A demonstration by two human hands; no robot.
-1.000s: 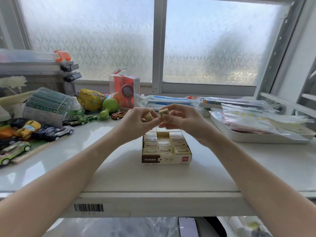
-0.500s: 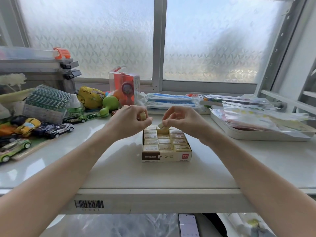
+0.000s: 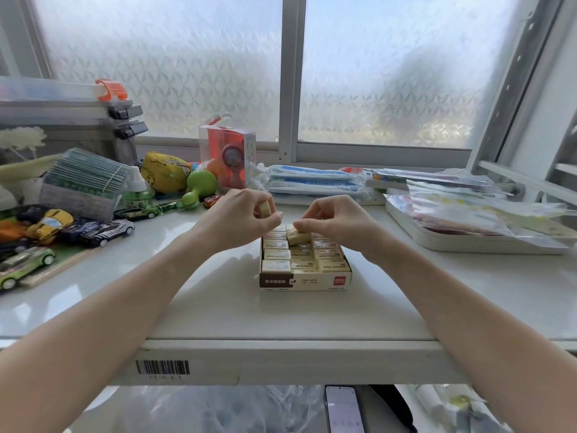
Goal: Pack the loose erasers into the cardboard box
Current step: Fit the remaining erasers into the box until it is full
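An open cardboard box sits mid-table, holding several cream erasers in rows. Over the box's far left corner, my left hand grips one cream eraser in curled fingers. My right hand pinches a second eraser, tilted, with its lower end down among the packed erasers in the box's far middle row. The far rows of the box are partly hidden by both hands.
Toy cars and a stack of green packets crowd the left side. A red boxed toy and blue packages stand behind the box. A white tray of plastic bags lies right. A phone lies below the table edge.
Both hands came down from above the box. My right hand lowered its eraser into the far middle row, and my left hand drew apart to the left, still gripping its eraser.
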